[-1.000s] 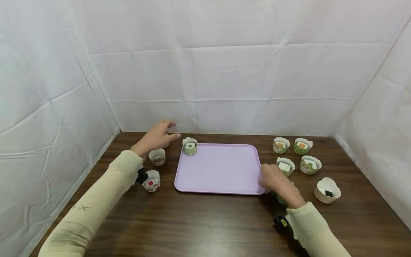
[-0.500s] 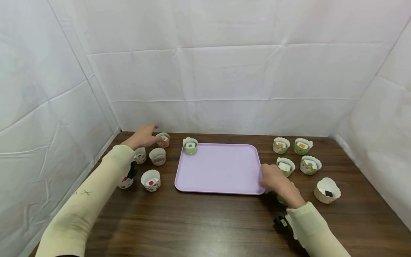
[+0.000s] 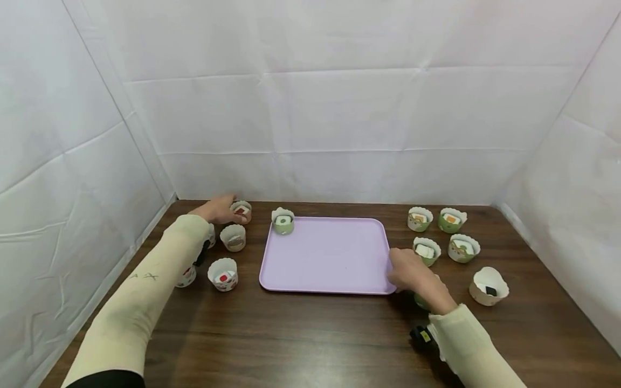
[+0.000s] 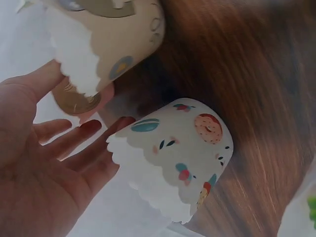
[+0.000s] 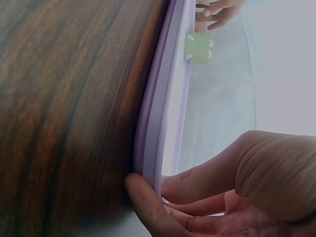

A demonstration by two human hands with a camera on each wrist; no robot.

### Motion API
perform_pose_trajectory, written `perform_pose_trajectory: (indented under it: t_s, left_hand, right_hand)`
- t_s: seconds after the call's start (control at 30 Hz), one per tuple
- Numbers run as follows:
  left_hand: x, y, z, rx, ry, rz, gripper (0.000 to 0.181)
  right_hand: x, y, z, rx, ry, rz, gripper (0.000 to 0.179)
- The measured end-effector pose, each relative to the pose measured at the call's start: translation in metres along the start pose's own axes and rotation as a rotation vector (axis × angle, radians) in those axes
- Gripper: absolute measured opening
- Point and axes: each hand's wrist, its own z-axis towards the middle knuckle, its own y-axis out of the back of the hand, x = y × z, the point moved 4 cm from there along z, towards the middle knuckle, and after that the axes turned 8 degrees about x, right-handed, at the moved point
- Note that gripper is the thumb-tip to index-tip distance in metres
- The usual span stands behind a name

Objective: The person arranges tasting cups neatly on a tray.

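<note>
My left hand [image 3: 215, 210] is at the far left of the table, its thumb and fingers spread around a pinkish paper cup [image 3: 246, 214]. In the left wrist view, the thumb and index finger lie on either side of that cup [image 4: 81, 101]; firm contact is unclear. My right hand [image 3: 411, 270] pinches the near right corner of a lilac tray [image 3: 325, 258], thumb above the rim and a finger beneath, as the right wrist view shows. A green paper cup [image 3: 283, 222] with a white piece inside stands in the tray's far left corner.
Beside my left arm stand a cream cup [image 3: 233, 238], a cup with a red piece [image 3: 223, 275] and partly hidden cups. On the right are several green-patterned cups [image 3: 463, 249] and a cream cup with a black piece [image 3: 489, 286]. White cloth [image 3: 339, 108] encloses the table.
My left hand has drawn back leftward from near the tray, uncovered the pinkish cup, then lowered around it. The right hand keeps its grip on the tray. The head view has shifted slightly.
</note>
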Motion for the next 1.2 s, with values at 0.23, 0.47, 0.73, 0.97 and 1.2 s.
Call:
perform_pose_trajectory:
  t_s: [0.23,0.47,0.73,0.97,1.2]
  left_hand:
    - [-0.005,-0.003,0.0,-0.009,-0.021,0.084,0.075]
    - [-0.007,-0.005,0.004,-0.053,-0.025,0.089,0.068]
    - [-0.009,-0.007,0.008,-0.052,-0.049,0.09,0.071]
    - [-0.009,-0.007,0.007,-0.069,-0.062,0.076,0.065]
    - [-0.005,-0.003,0.001,-0.141,-0.083,0.022,0.05]
  right_hand:
    - [0.001,0.001,-0.001,0.012,0.0,0.019,0.009]
    - [0.0,-0.001,-0.002,0.009,-0.007,0.035,0.01]
    - [0.0,0.0,-0.004,-0.017,0.004,0.026,0.011]
    - [0.002,0.001,-0.005,-0.015,0.005,0.003,0.01]
    - [0.004,0.002,-0.004,-0.008,0.01,-0.002,0.008]
